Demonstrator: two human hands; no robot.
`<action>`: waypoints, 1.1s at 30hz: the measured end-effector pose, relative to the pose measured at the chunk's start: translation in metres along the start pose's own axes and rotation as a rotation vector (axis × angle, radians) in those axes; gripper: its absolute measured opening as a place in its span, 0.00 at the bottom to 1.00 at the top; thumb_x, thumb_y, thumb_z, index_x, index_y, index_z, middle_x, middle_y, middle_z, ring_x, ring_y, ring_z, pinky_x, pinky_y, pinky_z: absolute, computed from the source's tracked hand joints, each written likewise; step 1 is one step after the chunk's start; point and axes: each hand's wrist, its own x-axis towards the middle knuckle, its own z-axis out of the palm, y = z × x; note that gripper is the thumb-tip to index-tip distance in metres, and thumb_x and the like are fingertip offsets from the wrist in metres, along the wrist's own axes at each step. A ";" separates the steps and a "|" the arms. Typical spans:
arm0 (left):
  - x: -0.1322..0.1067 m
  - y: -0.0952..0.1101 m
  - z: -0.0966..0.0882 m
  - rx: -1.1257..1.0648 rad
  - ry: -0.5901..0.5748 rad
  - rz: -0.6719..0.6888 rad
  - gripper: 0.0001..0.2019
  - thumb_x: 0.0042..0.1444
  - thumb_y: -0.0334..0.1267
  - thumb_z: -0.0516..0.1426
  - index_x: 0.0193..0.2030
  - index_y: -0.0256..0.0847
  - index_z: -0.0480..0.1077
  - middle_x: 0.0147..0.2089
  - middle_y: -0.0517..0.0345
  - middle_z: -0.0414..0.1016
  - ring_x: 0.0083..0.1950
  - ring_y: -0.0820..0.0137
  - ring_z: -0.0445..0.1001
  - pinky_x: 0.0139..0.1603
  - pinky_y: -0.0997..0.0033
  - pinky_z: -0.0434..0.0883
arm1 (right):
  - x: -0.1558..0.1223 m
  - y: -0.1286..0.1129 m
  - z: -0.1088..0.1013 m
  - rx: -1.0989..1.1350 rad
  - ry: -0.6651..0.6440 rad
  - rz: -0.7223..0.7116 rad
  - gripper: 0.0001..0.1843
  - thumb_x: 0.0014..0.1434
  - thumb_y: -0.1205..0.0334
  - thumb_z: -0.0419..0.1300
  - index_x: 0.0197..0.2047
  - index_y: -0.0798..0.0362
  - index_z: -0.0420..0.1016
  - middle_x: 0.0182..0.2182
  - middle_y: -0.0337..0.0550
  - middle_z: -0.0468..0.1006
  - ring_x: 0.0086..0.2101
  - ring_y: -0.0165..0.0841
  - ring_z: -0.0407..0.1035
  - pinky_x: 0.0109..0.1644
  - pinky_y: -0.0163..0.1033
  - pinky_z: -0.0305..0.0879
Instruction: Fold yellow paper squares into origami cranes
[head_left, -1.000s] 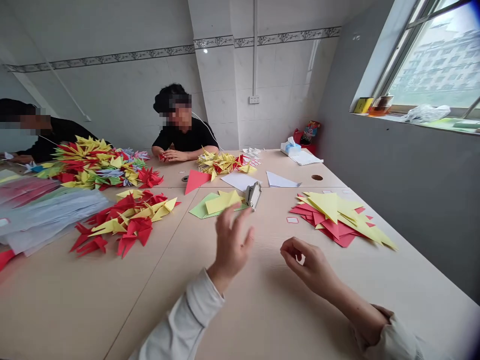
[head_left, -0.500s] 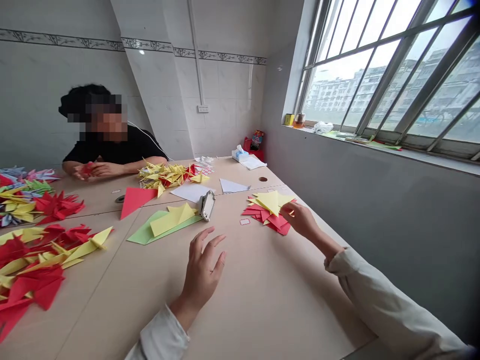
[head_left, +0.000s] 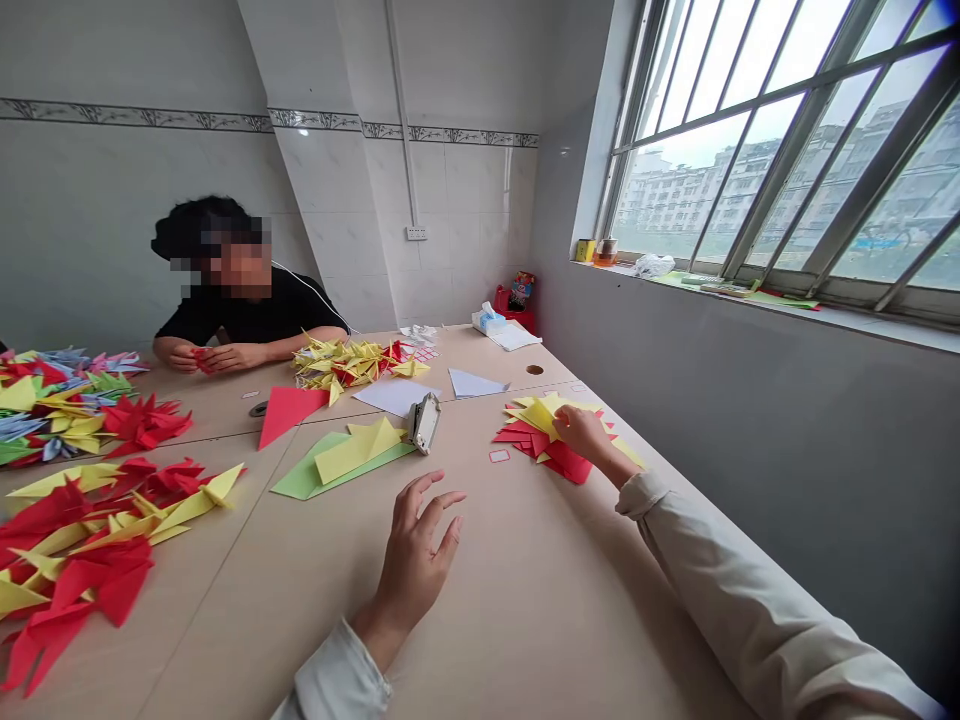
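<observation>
White-tiled walls rose behind a long, pale wooden surface (head_left: 525, 640), and a barred window (head_left: 780, 150) filled the far right. At the left lay heaps of folded paper shapes in red, yellow and blue (head_left: 75, 530). Behind them sat a person in a black top (head_left: 247, 310), holding a small piece of red paper in both hands (head_left: 214, 358). Further right lay a flat red paper triangle (head_left: 285, 412), then a green paper sheet (head_left: 304, 480) under a folded yellow paper (head_left: 358, 450), just beside a small silver stapler (head_left: 425, 422). The left grip (head_left: 412, 550) was spread and empty, its fingers apart, close to the stapler and over the bare surface. The right grip (head_left: 589, 435) had its fingers bunched against a loose heap of red and yellow paper triangles (head_left: 541, 415); I could not tell whether they pinched a sheet. That heap lay on the surface, right of the stapler, with a small red-bordered white label (head_left: 499, 456) just beside it.
</observation>
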 end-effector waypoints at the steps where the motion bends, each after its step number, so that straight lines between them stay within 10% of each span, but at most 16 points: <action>1: 0.000 0.001 0.000 -0.007 -0.007 0.008 0.14 0.59 0.32 0.51 0.50 0.48 0.67 0.58 0.51 0.59 0.60 0.60 0.60 0.55 0.54 0.67 | -0.003 -0.002 -0.004 0.005 0.034 -0.004 0.15 0.58 0.67 0.49 0.46 0.58 0.71 0.30 0.47 0.77 0.28 0.35 0.68 0.29 0.34 0.55; 5: -0.001 0.008 -0.003 -0.011 -0.021 0.077 0.24 0.59 0.33 0.52 0.61 0.49 0.55 0.61 0.49 0.58 0.63 0.60 0.57 0.59 0.51 0.63 | -0.035 -0.022 -0.017 0.054 0.142 -0.103 0.26 0.61 0.67 0.44 0.63 0.52 0.52 0.36 0.43 0.77 0.30 0.33 0.69 0.33 0.34 0.60; 10: -0.001 0.018 -0.007 0.148 -0.067 0.221 0.37 0.54 0.37 0.59 0.67 0.48 0.45 0.67 0.47 0.50 0.68 0.54 0.46 0.63 0.47 0.56 | -0.102 -0.050 -0.001 0.272 0.075 -0.647 0.19 0.61 0.71 0.46 0.50 0.50 0.70 0.41 0.46 0.76 0.34 0.31 0.71 0.34 0.34 0.64; 15: -0.002 0.017 -0.009 0.209 -0.168 0.230 0.18 0.51 0.23 0.55 0.46 0.47 0.70 0.53 0.54 0.71 0.60 0.58 0.63 0.58 0.50 0.63 | -0.130 -0.061 0.013 0.356 -0.045 -0.602 0.16 0.60 0.71 0.47 0.43 0.54 0.75 0.35 0.48 0.75 0.30 0.31 0.70 0.33 0.36 0.66; 19: -0.005 0.015 -0.015 0.042 -0.368 0.197 0.10 0.51 0.23 0.54 0.32 0.43 0.70 0.52 0.54 0.74 0.58 0.62 0.67 0.57 0.56 0.67 | -0.131 -0.059 0.001 0.251 -0.171 -0.452 0.13 0.61 0.61 0.52 0.39 0.53 0.78 0.39 0.51 0.74 0.32 0.34 0.71 0.36 0.40 0.69; 23: -0.008 0.014 -0.022 -0.099 -0.530 0.181 0.08 0.51 0.27 0.56 0.35 0.45 0.72 0.53 0.55 0.74 0.62 0.61 0.64 0.60 0.53 0.65 | -0.139 -0.056 -0.021 0.252 -0.286 -0.765 0.29 0.51 0.45 0.62 0.52 0.52 0.72 0.58 0.57 0.61 0.55 0.48 0.58 0.56 0.52 0.59; 26: -0.010 0.011 -0.027 -0.200 -0.588 0.098 0.08 0.52 0.29 0.57 0.35 0.46 0.73 0.55 0.56 0.73 0.63 0.59 0.61 0.58 0.51 0.66 | -0.142 -0.056 -0.030 0.435 -0.585 -0.934 0.38 0.50 0.45 0.63 0.60 0.53 0.62 0.54 0.54 0.68 0.52 0.42 0.63 0.56 0.45 0.60; 30: -0.014 0.005 -0.032 -0.243 -0.626 -0.024 0.05 0.55 0.33 0.57 0.35 0.46 0.73 0.54 0.56 0.73 0.62 0.58 0.62 0.57 0.52 0.67 | -0.133 -0.057 -0.024 0.563 -0.682 -0.725 0.16 0.63 0.56 0.51 0.49 0.53 0.72 0.43 0.47 0.76 0.40 0.34 0.70 0.44 0.37 0.66; 33: -0.020 0.005 -0.032 -0.188 -0.556 -0.202 0.17 0.58 0.37 0.53 0.55 0.49 0.64 0.51 0.54 0.75 0.53 0.61 0.72 0.47 0.60 0.74 | -0.122 -0.058 -0.010 0.544 -0.656 -0.448 0.15 0.62 0.56 0.51 0.33 0.55 0.74 0.25 0.39 0.74 0.24 0.28 0.64 0.26 0.32 0.59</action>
